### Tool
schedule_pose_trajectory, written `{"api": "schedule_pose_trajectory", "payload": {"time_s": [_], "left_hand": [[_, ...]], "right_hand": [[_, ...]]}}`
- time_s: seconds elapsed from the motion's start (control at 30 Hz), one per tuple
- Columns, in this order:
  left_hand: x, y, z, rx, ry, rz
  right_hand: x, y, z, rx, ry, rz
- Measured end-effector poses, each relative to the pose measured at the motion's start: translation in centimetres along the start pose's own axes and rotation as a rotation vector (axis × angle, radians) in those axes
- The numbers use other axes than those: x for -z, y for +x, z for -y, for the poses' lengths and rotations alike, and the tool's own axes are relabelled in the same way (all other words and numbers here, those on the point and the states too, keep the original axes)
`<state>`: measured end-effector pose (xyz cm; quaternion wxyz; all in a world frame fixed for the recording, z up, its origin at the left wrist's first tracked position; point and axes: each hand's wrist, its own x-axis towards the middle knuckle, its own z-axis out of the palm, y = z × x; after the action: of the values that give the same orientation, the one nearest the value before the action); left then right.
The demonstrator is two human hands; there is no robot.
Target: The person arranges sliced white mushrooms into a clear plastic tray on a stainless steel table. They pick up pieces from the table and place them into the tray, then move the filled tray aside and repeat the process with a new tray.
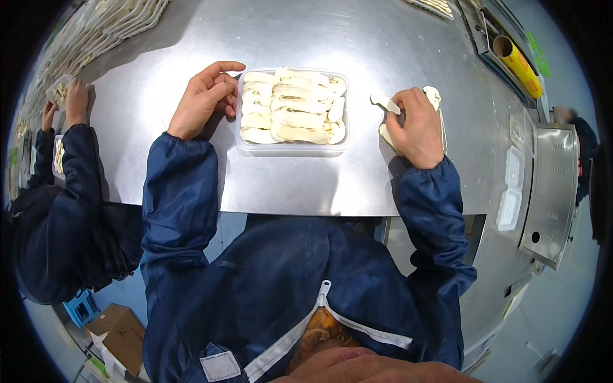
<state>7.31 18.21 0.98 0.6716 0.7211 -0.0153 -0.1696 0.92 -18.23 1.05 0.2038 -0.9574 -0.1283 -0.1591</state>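
A clear plastic tray [293, 150] lies on the steel table in front of me, filled with rows of pale sliced mushrooms [299, 105]. At its left side is my left hand [206, 98], fingers half curled against the wall and index finger reaching to the far corner. To the right of the tray, my right hand [415, 127] pinches one mushroom slice [384, 102] between thumb and forefinger. More slices lie on the table under and around this hand, one mushroom piece [432, 97] just beyond it. The hand partly covers them.
Stacked trays [119, 24] fill the far left. Beside me on the left, a co-worker's hands [72, 100] hold a small container. A wrapping machine with a yellow film roll [519, 67] stands at the far right, with white foam trays [511, 186] and a steel cabinet [553, 186] nearer.
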Motion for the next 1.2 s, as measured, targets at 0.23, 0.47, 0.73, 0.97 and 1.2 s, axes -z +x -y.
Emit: {"api": "schedule_pose_trajectory", "payload": {"time_s": [0.23,0.47,0.73,0.97,1.2], "left_hand": [[0.2,0.0,0.1,-0.002,-0.004,-0.007],[-0.2,-0.1,-0.4,-0.006,0.048,-0.006],[0.0,-0.1,-0.1,-0.034,0.028,0.020],[0.0,-0.1,-0.3,-0.022,0.083,0.001],[-0.5,-0.2,-0.6,0.026,-0.021,-0.019]], "right_hand": [[-0.2,3.9,3.2,0.146,0.199,-0.037],[-2.4,5.8,4.9,0.184,0.100,-0.001],[-2.8,5.9,5.1,0.157,0.145,0.040],[-2.9,5.8,5.0,0.151,0.184,0.043],[-0.4,4.8,3.8,0.124,0.200,-0.053]]}}
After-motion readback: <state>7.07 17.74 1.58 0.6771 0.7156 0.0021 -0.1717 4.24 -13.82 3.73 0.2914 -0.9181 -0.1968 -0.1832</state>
